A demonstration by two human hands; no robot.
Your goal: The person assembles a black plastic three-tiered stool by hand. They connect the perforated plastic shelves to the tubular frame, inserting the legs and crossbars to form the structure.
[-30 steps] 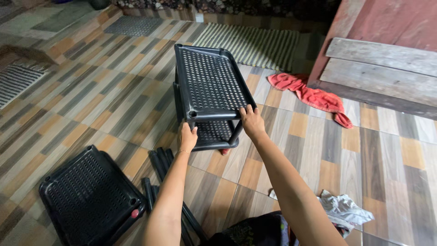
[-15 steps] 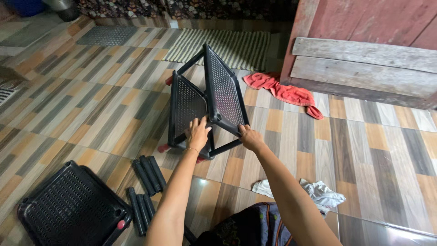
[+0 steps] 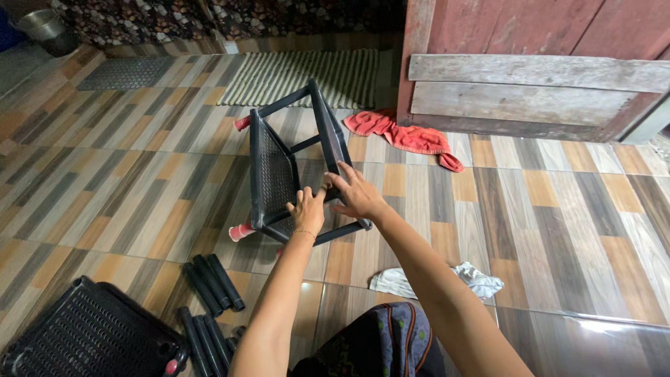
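On tiled floor, mid-frame: black plastic rack, two mesh shelves joined by tubes, tipped on its side, red end caps showing. Left hand curled on near frame edge, gripping; right hand fingers spread, resting on second shelf's edge, no firm clasp. Judged part-assembled: two tiers joined. Left over: loose black tubes near left, spare mesh shelf beyond. Farther: white rag, red cloth, striped mat.

A crumpled red cloth lay at upper centre, a white rag lower right, loose black plastic tubes lower left.
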